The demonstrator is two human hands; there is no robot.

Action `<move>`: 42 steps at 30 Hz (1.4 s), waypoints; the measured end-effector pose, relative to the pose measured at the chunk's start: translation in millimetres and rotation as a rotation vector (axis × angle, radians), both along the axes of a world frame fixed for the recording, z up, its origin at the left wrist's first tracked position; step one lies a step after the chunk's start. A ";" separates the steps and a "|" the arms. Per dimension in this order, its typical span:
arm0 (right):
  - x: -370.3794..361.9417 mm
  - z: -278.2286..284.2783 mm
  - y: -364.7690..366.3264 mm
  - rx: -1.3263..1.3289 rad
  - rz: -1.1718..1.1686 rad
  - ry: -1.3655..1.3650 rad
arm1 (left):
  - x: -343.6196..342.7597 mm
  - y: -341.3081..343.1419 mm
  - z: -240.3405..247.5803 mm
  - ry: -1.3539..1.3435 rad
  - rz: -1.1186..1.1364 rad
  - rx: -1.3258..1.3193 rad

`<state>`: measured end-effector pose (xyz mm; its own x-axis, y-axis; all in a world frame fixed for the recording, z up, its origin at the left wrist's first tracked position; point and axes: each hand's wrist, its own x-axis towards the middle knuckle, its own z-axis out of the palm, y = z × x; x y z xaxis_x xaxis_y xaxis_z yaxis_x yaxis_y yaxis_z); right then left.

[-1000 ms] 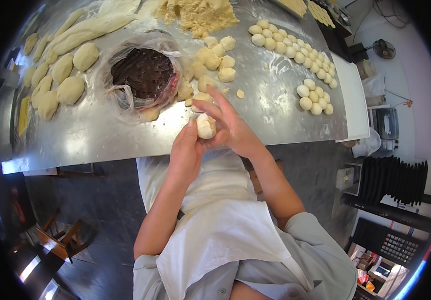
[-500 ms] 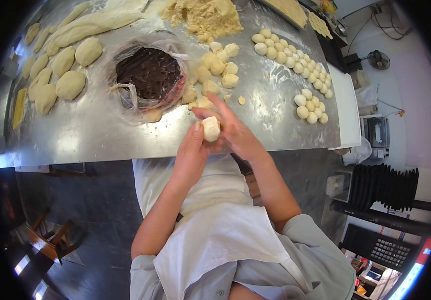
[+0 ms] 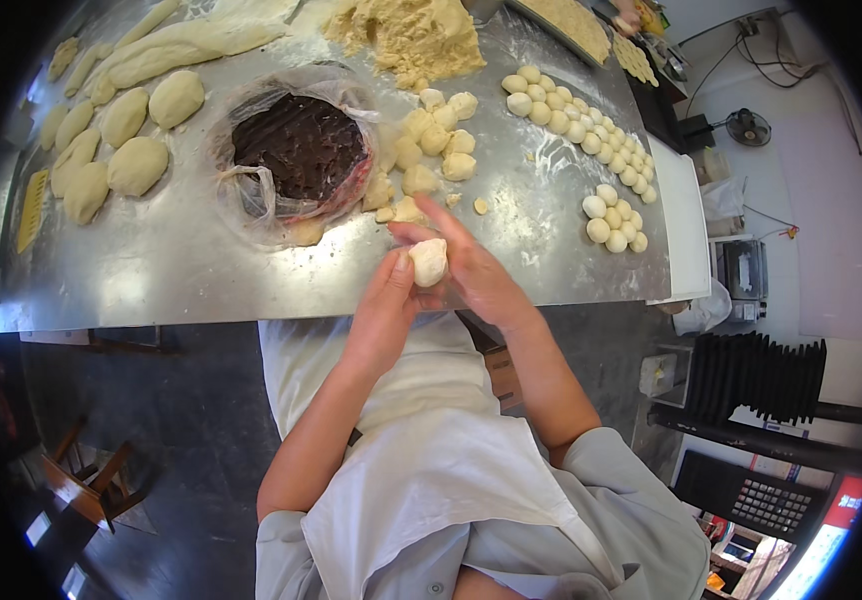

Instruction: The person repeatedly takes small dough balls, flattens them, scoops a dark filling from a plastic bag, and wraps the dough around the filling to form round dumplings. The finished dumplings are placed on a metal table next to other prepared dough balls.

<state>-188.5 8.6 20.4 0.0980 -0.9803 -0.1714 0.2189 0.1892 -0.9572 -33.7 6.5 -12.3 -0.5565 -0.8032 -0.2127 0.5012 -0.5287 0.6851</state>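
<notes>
Between my two hands is a small pale dough ball [image 3: 428, 262], held just above the near edge of the steel table. My left hand [image 3: 383, 305] pinches it from the left with its thumb on the front. My right hand [image 3: 486, 280] cups it from the right, index finger stretched out toward the far left; some of its fingers are hidden behind the dough. Beyond my hands stands a plastic-lined container of dark filling paste [image 3: 296, 148]. Several lumps of yellowish dough [image 3: 436, 135] lie right of it.
Rows of small round dough balls [image 3: 581, 120] and a smaller cluster of them [image 3: 615, 218] sit at the right. Larger dough pieces [image 3: 139, 166] and a yellow scraper [image 3: 33, 210] lie at the left. A crumbly yellow heap [image 3: 406, 40] rises at the back. The steel table [image 3: 151, 285] ends before my apron.
The dough ball has turned between my fingers, now showing a more pointed top. My hands stay in nearly the same place, and the view has shifted slightly.
</notes>
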 end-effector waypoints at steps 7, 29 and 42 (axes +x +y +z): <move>-7.4 -0.6 1.0 0.069 0.016 0.267 | -9.1 -4.3 10.7 -0.162 -0.127 -0.003; -30.8 -4.8 16.9 -0.110 -0.112 0.172 | -34.5 0.3 9.7 0.014 -0.014 0.186; -56.7 -9.1 23.1 -0.364 -0.096 0.864 | -32.6 -12.7 5.0 -0.072 -0.318 0.215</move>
